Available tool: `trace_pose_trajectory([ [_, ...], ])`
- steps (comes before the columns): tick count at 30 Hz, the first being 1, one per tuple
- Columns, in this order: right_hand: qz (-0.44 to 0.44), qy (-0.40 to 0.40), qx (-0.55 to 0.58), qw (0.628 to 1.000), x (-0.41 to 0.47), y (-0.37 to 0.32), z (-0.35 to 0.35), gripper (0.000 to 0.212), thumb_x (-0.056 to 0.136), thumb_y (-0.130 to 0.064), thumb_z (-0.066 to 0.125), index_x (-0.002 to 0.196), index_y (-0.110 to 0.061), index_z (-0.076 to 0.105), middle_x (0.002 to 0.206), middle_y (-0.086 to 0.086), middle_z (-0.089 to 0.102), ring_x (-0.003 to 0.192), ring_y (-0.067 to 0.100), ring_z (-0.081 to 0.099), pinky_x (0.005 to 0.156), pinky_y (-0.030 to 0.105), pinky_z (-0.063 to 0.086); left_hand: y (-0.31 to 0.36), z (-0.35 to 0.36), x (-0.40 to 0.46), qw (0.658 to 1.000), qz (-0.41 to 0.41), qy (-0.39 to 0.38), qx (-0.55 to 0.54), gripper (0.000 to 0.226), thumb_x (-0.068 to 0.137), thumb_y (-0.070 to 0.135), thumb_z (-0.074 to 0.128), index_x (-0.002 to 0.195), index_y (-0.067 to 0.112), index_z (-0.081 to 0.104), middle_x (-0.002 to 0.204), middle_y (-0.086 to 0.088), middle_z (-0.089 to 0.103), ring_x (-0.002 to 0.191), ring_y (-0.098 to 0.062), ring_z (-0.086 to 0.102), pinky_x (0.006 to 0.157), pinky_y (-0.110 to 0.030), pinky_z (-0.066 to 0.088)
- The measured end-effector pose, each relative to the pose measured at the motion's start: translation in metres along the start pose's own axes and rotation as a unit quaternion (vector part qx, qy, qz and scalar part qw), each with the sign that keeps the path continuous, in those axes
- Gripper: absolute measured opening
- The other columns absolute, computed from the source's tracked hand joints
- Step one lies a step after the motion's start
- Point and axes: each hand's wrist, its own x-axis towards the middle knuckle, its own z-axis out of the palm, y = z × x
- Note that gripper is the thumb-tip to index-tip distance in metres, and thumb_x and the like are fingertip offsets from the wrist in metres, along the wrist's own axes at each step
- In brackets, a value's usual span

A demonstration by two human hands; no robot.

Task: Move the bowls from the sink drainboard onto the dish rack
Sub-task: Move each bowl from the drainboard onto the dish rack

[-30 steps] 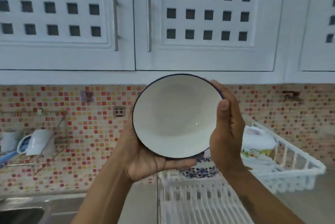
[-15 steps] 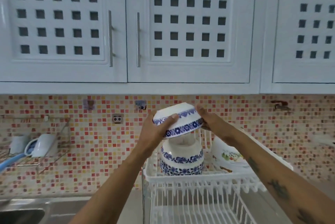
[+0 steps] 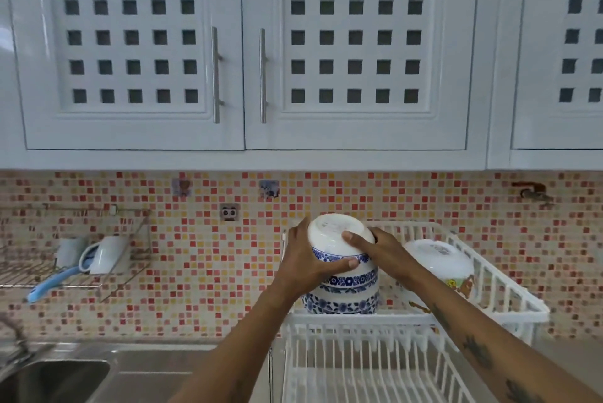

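A white bowl with a blue flower band (image 3: 332,237) sits upside down on top of a stack of matching bowls (image 3: 342,298) at the back of the white dish rack (image 3: 509,298). My left hand (image 3: 306,259) grips its left side, thumb across the blue band. My right hand (image 3: 375,249) holds its right side, thumb on the white base. The drainboard (image 3: 182,370) lies to the left of the rack.
A white bowl with a cartoon print (image 3: 437,259) leans in the rack to the right. A sink basin (image 3: 49,379) is at bottom left. A wire wall shelf (image 3: 49,272) holds cups and a blue-handled tool. White cabinets hang overhead.
The bowl went from facing me, to turned upside down above the stack, to resting on the stack. Both hands moved down with it.
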Motion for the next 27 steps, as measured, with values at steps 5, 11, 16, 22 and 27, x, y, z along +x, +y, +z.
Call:
trace_pose_trajectory([
  [5,0.022,0.015,0.005,1.000,0.003,0.011,0.003,0.025,0.080,-0.054,0.064,0.094,-0.034,0.061,0.101,-0.005,0.069,0.092,0.011,0.067,0.075,0.026,0.053,-0.009,0.004,0.004,0.999,-0.019,-0.025,0.027,0.107,0.046,0.067,0.081,0.136,0.026,0.040,0.132,0.002,0.045,0.116,-0.009,0.041,0.093,-0.021,0.036],
  [11,0.041,0.002,0.007,0.999,-0.001,0.017,0.002,0.015,0.081,-0.049,0.066,0.084,-0.038,0.056,0.089,-0.017,0.064,0.084,0.004,0.064,0.065,0.020,0.051,-0.008,0.007,0.001,0.994,-0.035,-0.058,0.084,0.112,0.046,0.070,0.079,0.139,0.023,0.040,0.134,0.001,0.048,0.123,-0.017,0.043,0.097,-0.025,0.038],
  [16,0.051,-0.005,-0.005,0.999,0.002,0.023,0.002,0.034,0.077,-0.055,0.068,0.101,-0.034,0.058,0.099,-0.011,0.066,0.092,0.009,0.065,0.071,0.024,0.052,-0.006,0.007,0.000,0.991,-0.047,-0.063,0.112,0.114,0.042,0.073,0.077,0.137,0.021,0.042,0.128,-0.001,0.051,0.120,-0.018,0.047,0.099,-0.031,0.044],
  [22,0.070,-0.018,-0.017,0.997,0.002,0.028,0.002,0.062,0.073,-0.061,0.067,0.122,-0.025,0.053,0.116,-0.003,0.065,0.100,0.013,0.065,0.081,0.029,0.054,-0.003,0.006,-0.003,0.989,-0.053,-0.069,0.118,0.110,0.053,0.059,0.085,0.141,0.015,0.037,0.134,-0.005,0.049,0.125,-0.021,0.045,0.101,-0.032,0.043],
  [27,0.072,-0.029,0.002,0.997,-0.003,0.023,0.003,0.046,0.080,-0.055,0.063,0.116,-0.030,0.050,0.110,-0.005,0.063,0.096,0.010,0.063,0.074,0.024,0.052,0.005,0.005,-0.007,0.988,-0.072,-0.076,0.116,0.108,0.056,0.057,0.085,0.142,0.013,0.035,0.137,-0.005,0.047,0.128,-0.023,0.044,0.099,-0.031,0.042],
])
